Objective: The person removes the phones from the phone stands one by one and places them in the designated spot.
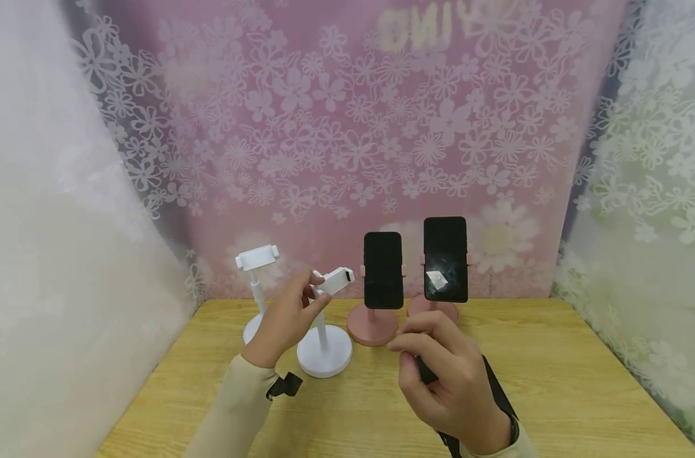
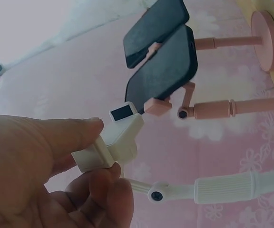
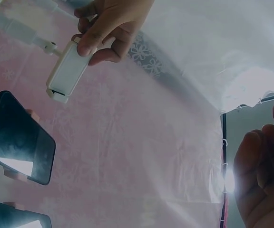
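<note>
My left hand (image 1: 287, 318) pinches one end of the white clamp (image 1: 336, 282) on a white phone stand (image 1: 324, 359), thumb on one side and fingers on the other. The clamp is tilted and carries no phone; a dark pad shows inside its far end in the left wrist view (image 2: 122, 112). My right hand (image 1: 447, 375) hovers over the table, fingers loosely bent, with nothing seen between them in the right wrist view. Beneath it shows a dark, flat object (image 1: 498, 391), mostly hidden by the hand.
Another white phone stand (image 1: 257, 257) stands at the left, partly behind my left hand. Two pink stands, one with its base (image 1: 372, 326) plainly visible, hold upright black phones (image 1: 383, 270) at the centre right. A floral curtain (image 1: 353, 127) hangs behind the wooden table (image 1: 559, 381).
</note>
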Demonstrator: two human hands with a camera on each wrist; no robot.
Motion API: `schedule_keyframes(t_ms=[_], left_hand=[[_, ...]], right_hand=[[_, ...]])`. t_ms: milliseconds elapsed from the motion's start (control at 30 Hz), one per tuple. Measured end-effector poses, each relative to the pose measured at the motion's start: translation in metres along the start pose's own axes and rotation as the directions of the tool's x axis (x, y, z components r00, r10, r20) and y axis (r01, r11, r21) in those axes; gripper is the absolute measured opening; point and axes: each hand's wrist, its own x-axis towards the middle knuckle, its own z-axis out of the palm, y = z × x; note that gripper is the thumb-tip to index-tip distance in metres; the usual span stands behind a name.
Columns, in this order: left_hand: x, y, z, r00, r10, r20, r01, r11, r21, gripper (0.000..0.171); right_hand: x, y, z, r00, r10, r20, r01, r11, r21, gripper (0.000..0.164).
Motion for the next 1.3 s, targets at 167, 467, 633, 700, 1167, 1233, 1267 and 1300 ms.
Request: schedule_keyframes(t_ms=[167, 467, 633, 700, 1167, 1233, 1267, 1300], left_hand=[[0.008, -0.008, -0.003, 1.000, 0.008, -0.015, -0.008, 0.999, 0.032, 0.022], [0.024, -0.024, -0.006, 0.999, -0.007, -0.049, 0.010, 0.997, 0.078, 0.021], [0.031, -0.032, -0.009, 0.997, -0.017, -0.080, 0.026, 0.994, 0.104, 0.020], [0.034, -0.035, -0.010, 0.995, -0.014, -0.096, 0.026, 0.992, 0.123, 0.020], [0.032, -0.047, -0.008, 0.986, 0.010, -0.165, 0.018, 0.986, 0.163, 0.037], [0.027, -0.047, -0.007, 0.983, 0.025, -0.179, 0.008, 0.983, 0.181, 0.043], [0.023, -0.046, -0.006, 0.979, 0.042, -0.200, -0.004, 0.983, 0.185, 0.044], [0.020, -0.045, -0.005, 0.971, 0.063, -0.232, -0.020, 0.983, 0.182, 0.044]], right_hand=[[0.000, -0.001, -0.001, 1.000, -0.006, -0.014, 0.006, 1.000, -0.003, 0.023], [0.000, -0.002, 0.000, 1.000, -0.009, -0.027, 0.009, 1.000, 0.025, 0.023], [0.000, -0.003, 0.001, 1.000, -0.012, -0.024, 0.013, 1.000, 0.027, 0.023], [0.000, -0.003, 0.001, 1.000, -0.011, -0.026, 0.011, 1.000, 0.028, 0.023], [0.000, -0.002, 0.003, 1.000, 0.019, -0.022, -0.018, 0.999, 0.033, 0.023], [0.000, -0.001, 0.003, 1.000, 0.019, -0.022, -0.018, 0.999, 0.033, 0.023], [0.000, -0.001, 0.003, 1.000, 0.018, -0.023, -0.017, 0.999, 0.030, 0.023], [0.000, 0.000, 0.003, 1.000, 0.018, -0.023, -0.017, 1.000, 0.026, 0.023]])
